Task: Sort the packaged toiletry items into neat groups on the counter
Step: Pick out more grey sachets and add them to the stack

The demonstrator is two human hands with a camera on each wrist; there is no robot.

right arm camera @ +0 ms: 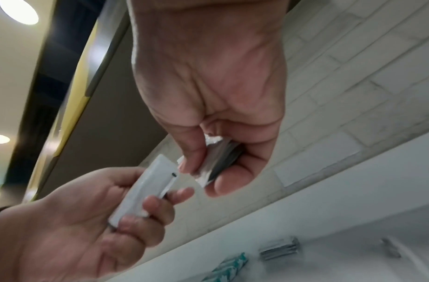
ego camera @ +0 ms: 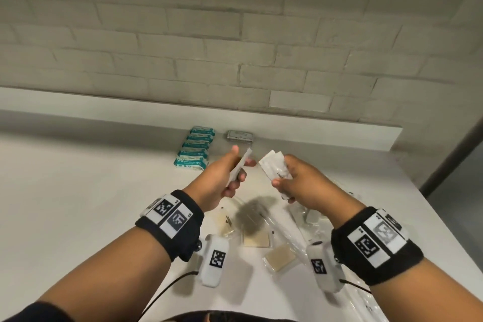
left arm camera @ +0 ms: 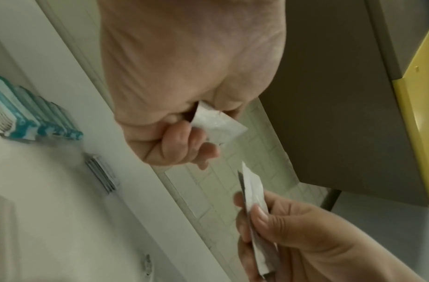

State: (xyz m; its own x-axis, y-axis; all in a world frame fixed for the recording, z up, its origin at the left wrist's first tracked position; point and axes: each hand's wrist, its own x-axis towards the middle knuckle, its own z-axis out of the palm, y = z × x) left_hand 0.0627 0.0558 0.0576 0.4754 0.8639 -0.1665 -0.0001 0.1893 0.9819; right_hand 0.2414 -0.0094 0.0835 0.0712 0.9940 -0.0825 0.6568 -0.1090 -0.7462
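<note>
Both hands are raised above the white counter [ego camera: 104,191], close together. My left hand [ego camera: 241,165] pinches one flat white sachet [ego camera: 243,162] between thumb and fingers; the left wrist view shows that sachet [left arm camera: 215,126] sticking out of the curled fingers. My right hand [ego camera: 283,175] grips a small stack of white sachets [ego camera: 273,166], seen edge-on as the stack [right arm camera: 217,158] in the right wrist view. Near the back ledge lies a row of teal packs [ego camera: 194,149] with a pile of grey packets [ego camera: 239,136] to its right.
Under my hands lie beige soap bars in clear wrap [ego camera: 256,239] [ego camera: 279,257] and long clear plastic packages [ego camera: 287,227] running to the front right. A brick wall [ego camera: 235,47] stands behind the ledge. The counter's right edge [ego camera: 418,185] drops off.
</note>
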